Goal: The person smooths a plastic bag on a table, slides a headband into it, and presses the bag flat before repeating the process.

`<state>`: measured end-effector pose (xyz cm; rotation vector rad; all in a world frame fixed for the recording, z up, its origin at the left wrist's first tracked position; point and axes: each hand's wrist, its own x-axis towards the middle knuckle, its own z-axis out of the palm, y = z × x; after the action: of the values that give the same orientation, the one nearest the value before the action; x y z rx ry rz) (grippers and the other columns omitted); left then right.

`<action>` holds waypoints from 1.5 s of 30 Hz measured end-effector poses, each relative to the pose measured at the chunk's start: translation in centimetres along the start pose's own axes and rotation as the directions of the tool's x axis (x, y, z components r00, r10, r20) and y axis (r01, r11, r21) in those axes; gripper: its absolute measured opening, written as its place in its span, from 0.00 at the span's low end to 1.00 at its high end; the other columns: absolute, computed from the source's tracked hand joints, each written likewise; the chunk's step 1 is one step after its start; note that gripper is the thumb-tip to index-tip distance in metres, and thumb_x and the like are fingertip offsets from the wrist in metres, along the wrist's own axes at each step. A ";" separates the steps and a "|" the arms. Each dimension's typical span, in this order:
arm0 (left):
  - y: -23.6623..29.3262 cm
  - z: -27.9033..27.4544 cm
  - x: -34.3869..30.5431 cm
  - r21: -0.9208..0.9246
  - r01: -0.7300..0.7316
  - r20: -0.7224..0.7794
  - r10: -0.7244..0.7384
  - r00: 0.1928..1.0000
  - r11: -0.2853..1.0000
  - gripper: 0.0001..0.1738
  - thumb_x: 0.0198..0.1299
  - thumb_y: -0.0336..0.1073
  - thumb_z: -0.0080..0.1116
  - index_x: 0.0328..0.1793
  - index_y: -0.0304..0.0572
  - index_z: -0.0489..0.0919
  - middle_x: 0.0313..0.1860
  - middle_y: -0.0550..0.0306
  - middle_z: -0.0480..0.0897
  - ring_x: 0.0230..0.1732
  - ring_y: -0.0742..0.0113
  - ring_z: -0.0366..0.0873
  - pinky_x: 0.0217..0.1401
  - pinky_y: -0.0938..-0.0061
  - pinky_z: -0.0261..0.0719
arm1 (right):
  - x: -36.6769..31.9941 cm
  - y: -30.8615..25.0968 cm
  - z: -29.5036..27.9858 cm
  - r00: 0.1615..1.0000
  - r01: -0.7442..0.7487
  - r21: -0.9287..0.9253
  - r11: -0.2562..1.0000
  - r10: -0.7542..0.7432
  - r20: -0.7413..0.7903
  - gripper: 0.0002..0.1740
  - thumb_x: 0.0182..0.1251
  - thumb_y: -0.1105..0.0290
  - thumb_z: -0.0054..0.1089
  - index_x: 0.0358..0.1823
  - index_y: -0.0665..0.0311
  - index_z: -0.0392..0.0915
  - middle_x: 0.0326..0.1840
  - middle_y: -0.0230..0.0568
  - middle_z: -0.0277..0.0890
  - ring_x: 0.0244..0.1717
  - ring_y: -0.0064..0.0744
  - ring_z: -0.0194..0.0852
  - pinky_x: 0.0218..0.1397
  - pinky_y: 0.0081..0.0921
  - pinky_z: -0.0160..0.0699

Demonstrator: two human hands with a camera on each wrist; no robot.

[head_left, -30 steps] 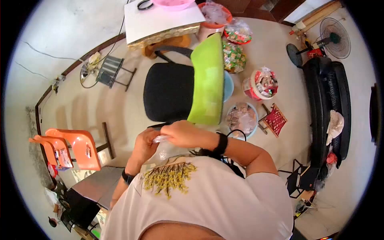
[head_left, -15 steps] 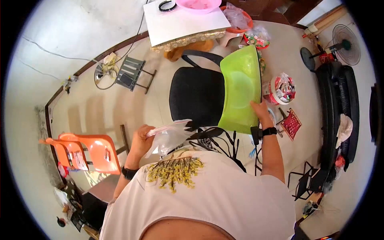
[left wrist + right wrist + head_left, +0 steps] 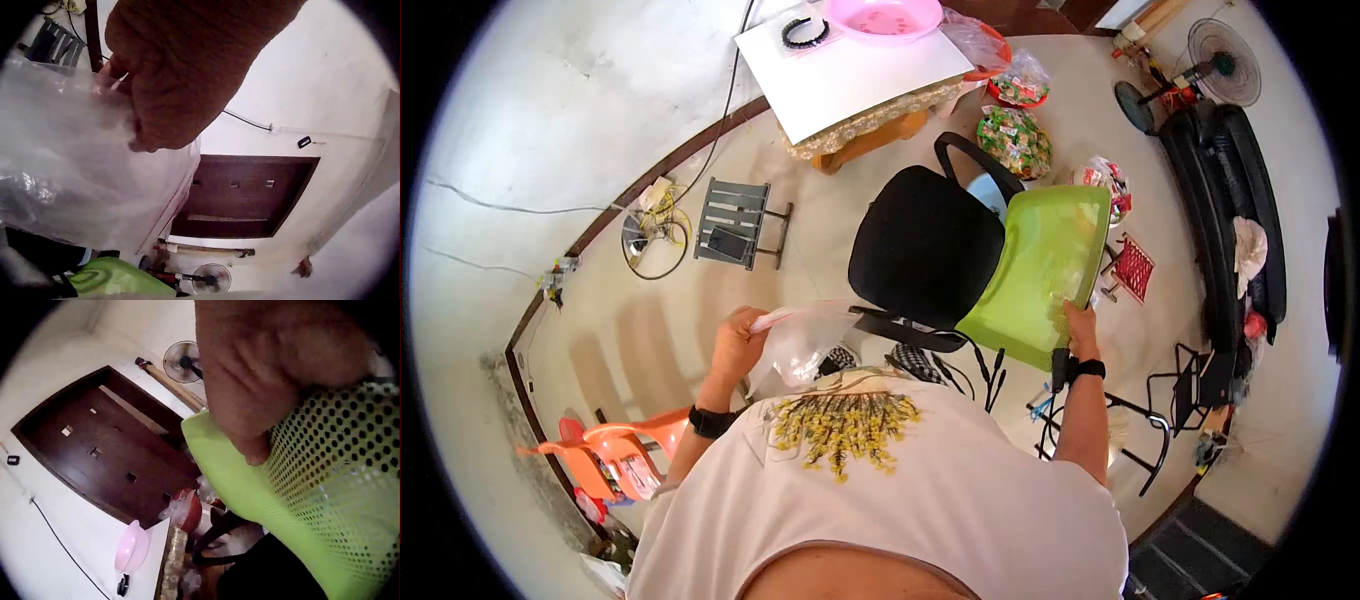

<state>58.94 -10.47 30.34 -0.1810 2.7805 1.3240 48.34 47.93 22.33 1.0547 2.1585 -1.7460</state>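
My left hand (image 3: pixel 738 342) pinches a clear zip-lock plastic bag (image 3: pixel 800 350) by its edge near the seal, in front of my shirt. In the left wrist view the bag (image 3: pixel 69 144) hangs limp and see-through from the fingers. My right hand (image 3: pixel 1081 330) grips the rim of an office chair's green mesh backrest (image 3: pixel 1040 270). The right wrist view shows that hand (image 3: pixel 269 381) bent over the backrest's edge, part of its fingers hidden. The chair's black seat (image 3: pixel 925 245) faces away to the left of the backrest.
A white-topped table (image 3: pixel 850 85) with a pink basin (image 3: pixel 885 18) stands at the back. To its right are bags of packets (image 3: pixel 1015 140) and a filled bucket (image 3: pixel 1108 185). A slatted stool (image 3: pixel 733 220) and orange chairs (image 3: pixel 635 440) stand left, a black sofa (image 3: pixel 1215 190) right.
My right hand has left the bag and taken hold of the chair's backrest. The chair has turned and shifted rightward in view. The left hand keeps the bag.
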 end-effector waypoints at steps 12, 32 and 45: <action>-2.7 -4.4 8.0 0.096 -0.015 0.077 0.008 0.997 0.995 0.04 0.53 0.23 0.58 0.35 0.34 0.80 0.29 0.49 0.79 0.30 0.58 0.77 0.34 0.71 0.73 | -4.3 2.9 3.5 0.971 -0.112 0.118 0.987 0.134 -0.198 0.22 0.62 0.71 0.59 0.56 0.71 0.67 0.41 0.43 0.77 0.34 0.33 0.78 0.33 0.29 0.81; -10.6 -19.6 30.4 0.233 -0.224 0.212 0.175 0.962 0.946 0.05 0.52 0.24 0.56 0.35 0.35 0.79 0.27 0.47 0.78 0.29 0.57 0.77 0.33 0.72 0.71 | -7.0 4.6 6.4 0.718 -0.318 -0.565 0.761 -0.196 -0.668 0.26 0.56 0.60 0.64 0.49 0.73 0.71 0.40 0.59 0.78 0.38 0.54 0.79 0.41 0.46 0.77; -13.6 -22.0 37.8 0.113 -0.066 -0.065 0.074 0.995 0.991 0.02 0.55 0.24 0.57 0.34 0.34 0.77 0.26 0.54 0.71 0.29 0.63 0.70 0.32 0.75 0.67 | 0.8 -9.0 18.7 0.798 -0.526 -0.842 0.123 -0.271 -0.538 0.44 0.60 0.63 0.56 0.76 0.57 0.45 0.79 0.57 0.32 0.79 0.55 0.28 0.74 0.53 0.43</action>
<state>23.23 -39.15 29.93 -0.1275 2.9346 1.1957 36.83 30.65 23.42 1.2568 2.5439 0.5505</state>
